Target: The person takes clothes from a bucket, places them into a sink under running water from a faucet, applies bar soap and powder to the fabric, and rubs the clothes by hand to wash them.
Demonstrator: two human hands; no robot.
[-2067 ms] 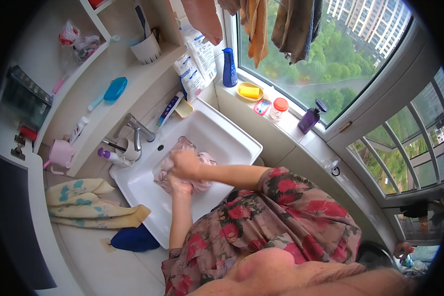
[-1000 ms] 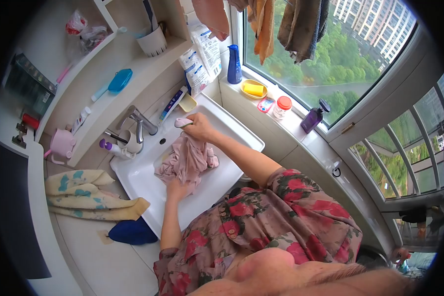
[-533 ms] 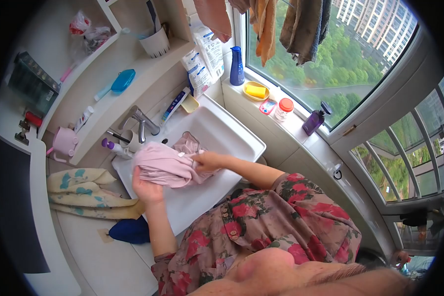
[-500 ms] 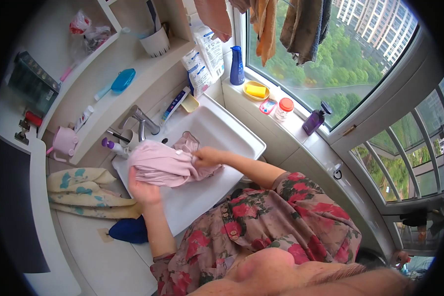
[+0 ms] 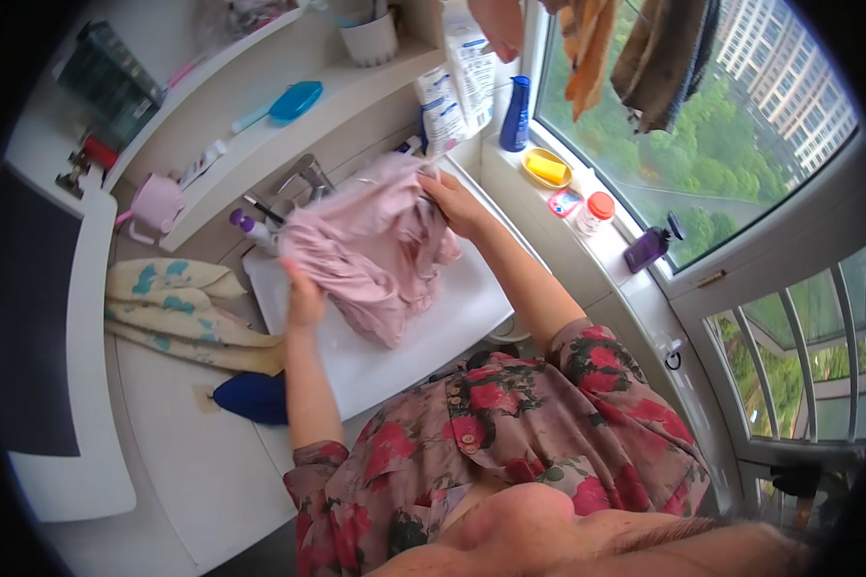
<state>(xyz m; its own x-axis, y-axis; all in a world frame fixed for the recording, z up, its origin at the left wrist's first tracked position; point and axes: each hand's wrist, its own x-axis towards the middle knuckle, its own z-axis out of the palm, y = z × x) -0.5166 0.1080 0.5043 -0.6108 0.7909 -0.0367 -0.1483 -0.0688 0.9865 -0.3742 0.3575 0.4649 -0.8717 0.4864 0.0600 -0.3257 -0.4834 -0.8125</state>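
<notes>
While the pink cloth (image 5: 375,255) hangs over the white sink (image 5: 496,303), center-left of frame, I've got the right hand (image 5: 455,204) pinched narrow on its upper right edge. Left hand (image 5: 303,293) is at the left edge, touching; motion blur there, can't tell how tight the grip is.

Cloth: pale pink, creased, top spread between the hands, bunched folds on the right, lower end hanging to a rough point. Upper edge blurred.

In the way: cloth covers much of the basin and overlaps the base of the faucet (image 5: 310,173). Purple-topped bottle (image 5: 250,227) sits close by its left side.

Around: patterned towel (image 5: 178,313) at left, dark blue cloth (image 5: 250,396) under its right end. Sill, upper right: blue bottle (image 5: 516,115), yellow soap (image 5: 547,170) in a dish, red-lidded jar (image 5: 596,213), purple pump bottle (image 5: 649,247). Cloths (image 5: 666,62) hang above, at the window.
</notes>
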